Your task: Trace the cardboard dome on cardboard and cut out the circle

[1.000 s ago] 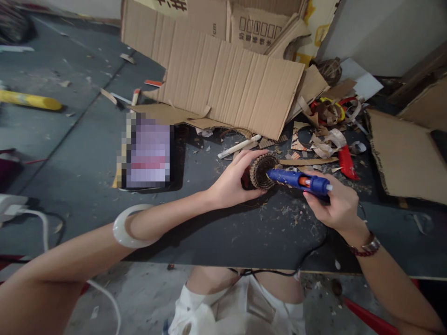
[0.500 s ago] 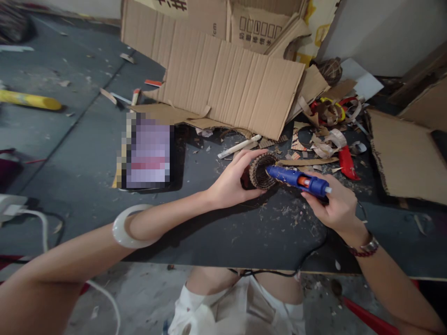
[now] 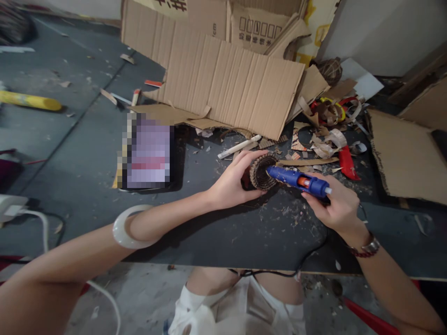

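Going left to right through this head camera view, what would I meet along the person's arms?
White bangle → left hand → rolled corrugated cardboard coil → blue hot glue gun → right hand → wristwatch

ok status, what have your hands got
Left hand gripping coiled corrugated cardboard roll. Right hand holding blue hot glue gun, nozzle at the roll. Cardboard strip just past the gun.

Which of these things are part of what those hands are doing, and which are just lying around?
In use: left hand, holding a coil of corrugated cardboard; right hand, holding a blue hot glue gun; its black cord.

Lying around: white stick; red plastic piece; cardboard sheet; yellow tube.
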### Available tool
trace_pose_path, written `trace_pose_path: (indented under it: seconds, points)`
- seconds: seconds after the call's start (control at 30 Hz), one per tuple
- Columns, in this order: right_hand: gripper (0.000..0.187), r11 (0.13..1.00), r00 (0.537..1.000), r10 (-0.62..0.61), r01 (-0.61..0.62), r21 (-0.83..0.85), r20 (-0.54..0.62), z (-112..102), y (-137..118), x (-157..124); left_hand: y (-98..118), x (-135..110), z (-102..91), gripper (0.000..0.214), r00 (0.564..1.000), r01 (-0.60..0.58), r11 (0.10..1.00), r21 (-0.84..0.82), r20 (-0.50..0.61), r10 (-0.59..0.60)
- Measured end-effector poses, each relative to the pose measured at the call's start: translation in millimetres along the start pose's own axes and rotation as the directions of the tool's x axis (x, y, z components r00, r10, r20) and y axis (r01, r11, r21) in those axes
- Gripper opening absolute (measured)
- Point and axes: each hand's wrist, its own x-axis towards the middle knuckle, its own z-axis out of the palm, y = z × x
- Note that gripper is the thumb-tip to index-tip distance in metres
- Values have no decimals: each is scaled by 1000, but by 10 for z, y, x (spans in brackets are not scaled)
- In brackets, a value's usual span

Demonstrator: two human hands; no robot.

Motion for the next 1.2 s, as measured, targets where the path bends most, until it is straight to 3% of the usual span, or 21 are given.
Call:
trace_pose_path:
  seconds: [0.57, 1.2]
  points:
    - [43, 998, 998, -58, 58, 38, 4, -19, 13, 10, 1, -1, 0, 77, 1000, -7, 1000, -9, -3, 7]
    - [43, 999, 999, -32, 31, -29, -37, -10, 19, -15, 4, 4, -2, 76, 1000, -14, 1000, -2, 2, 14]
